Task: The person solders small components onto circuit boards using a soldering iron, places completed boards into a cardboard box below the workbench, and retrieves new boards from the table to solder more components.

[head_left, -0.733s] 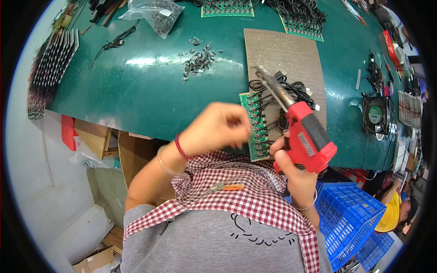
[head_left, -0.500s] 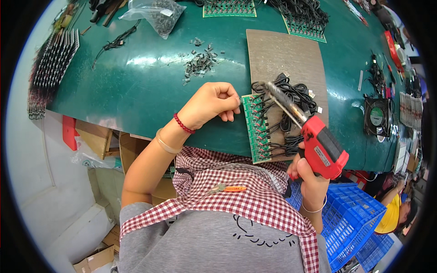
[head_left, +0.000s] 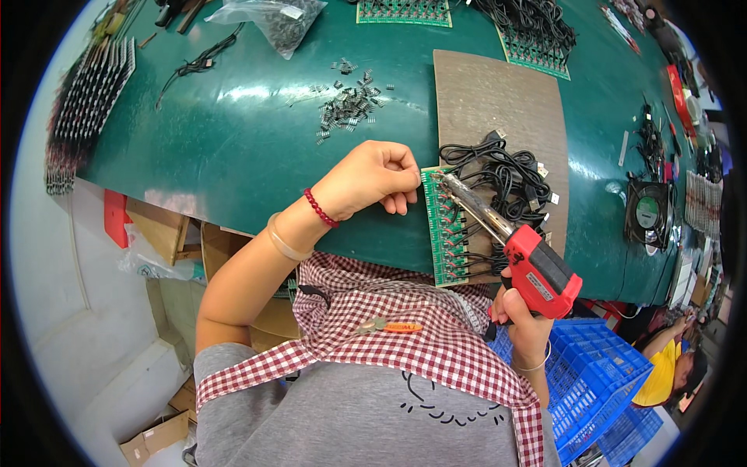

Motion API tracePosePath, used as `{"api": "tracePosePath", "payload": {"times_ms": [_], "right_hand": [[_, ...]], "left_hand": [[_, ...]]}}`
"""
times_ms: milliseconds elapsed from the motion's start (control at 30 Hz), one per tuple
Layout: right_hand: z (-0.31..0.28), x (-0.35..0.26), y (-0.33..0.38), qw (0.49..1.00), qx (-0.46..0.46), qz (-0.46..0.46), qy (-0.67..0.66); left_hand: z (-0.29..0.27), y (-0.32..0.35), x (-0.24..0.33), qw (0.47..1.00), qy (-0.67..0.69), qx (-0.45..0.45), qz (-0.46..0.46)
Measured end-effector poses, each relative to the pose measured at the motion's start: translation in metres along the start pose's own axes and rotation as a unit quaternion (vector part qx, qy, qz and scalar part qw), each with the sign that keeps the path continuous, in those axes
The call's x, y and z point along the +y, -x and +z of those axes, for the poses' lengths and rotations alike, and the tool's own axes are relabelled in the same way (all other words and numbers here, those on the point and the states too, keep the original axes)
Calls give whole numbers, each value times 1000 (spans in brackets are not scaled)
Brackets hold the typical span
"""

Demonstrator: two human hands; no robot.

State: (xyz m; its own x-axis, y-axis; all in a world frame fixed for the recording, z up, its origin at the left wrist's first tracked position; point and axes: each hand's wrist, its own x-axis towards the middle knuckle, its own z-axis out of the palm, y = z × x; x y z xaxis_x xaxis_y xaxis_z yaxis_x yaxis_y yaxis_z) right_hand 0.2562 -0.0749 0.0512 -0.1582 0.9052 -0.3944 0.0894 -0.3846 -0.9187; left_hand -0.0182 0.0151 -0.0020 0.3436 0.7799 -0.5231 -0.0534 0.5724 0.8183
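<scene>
My left hand [head_left: 375, 180] is pinched closed beside the far left corner of a green circuit board [head_left: 445, 233]. Whatever lies between its fingertips is too small to make out. In my right hand [head_left: 523, 315] is a red and black soldering gun [head_left: 541, 272]. Its metal barrel points to the far left, with the tip at the board's far end, close to my left fingertips. Bundled black cables [head_left: 506, 175] with plugs run from the board's right side. Board and cables lie at the near left part of a brown mat [head_left: 502, 93].
Small black pin connectors [head_left: 352, 105] lie heaped beyond my left hand, with a clear plastic bag [head_left: 282, 23] farther back. More boards with cables [head_left: 537, 58] lie at the far side. A small fan [head_left: 647, 210] stands right. Blue crates [head_left: 587, 381] sit below the table's right edge.
The soldering gun's tip has come down and to the left, from above the cables to the board's far end. My left hand keeps its pinch at the board's edge.
</scene>
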Motion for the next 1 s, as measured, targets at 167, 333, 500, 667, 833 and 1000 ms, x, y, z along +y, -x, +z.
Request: {"api": "tracePosePath", "payload": {"times_ms": [167, 333, 500, 667, 833, 1000], "right_hand": [[0, 1, -3, 1000, 5, 2, 28], [1, 3, -3, 999, 17, -6, 40], [9, -3, -4, 998, 27, -14, 52], [7, -3, -1, 998, 19, -19, 59], [10, -6, 4, 997, 61, 2, 52], [9, -3, 0, 995, 51, -7, 81]], "left_hand": [[-1, -1, 2, 1000, 1, -7, -16], [-3, -2, 2, 1000, 7, -20, -23], [-4, -2, 1, 999, 6, -26, -20], [-5, -3, -1, 999, 13, -28, -12], [-5, -4, 0, 999, 11, -28, -14], [-6, -3, -1, 999, 15, -29, -11]]}}
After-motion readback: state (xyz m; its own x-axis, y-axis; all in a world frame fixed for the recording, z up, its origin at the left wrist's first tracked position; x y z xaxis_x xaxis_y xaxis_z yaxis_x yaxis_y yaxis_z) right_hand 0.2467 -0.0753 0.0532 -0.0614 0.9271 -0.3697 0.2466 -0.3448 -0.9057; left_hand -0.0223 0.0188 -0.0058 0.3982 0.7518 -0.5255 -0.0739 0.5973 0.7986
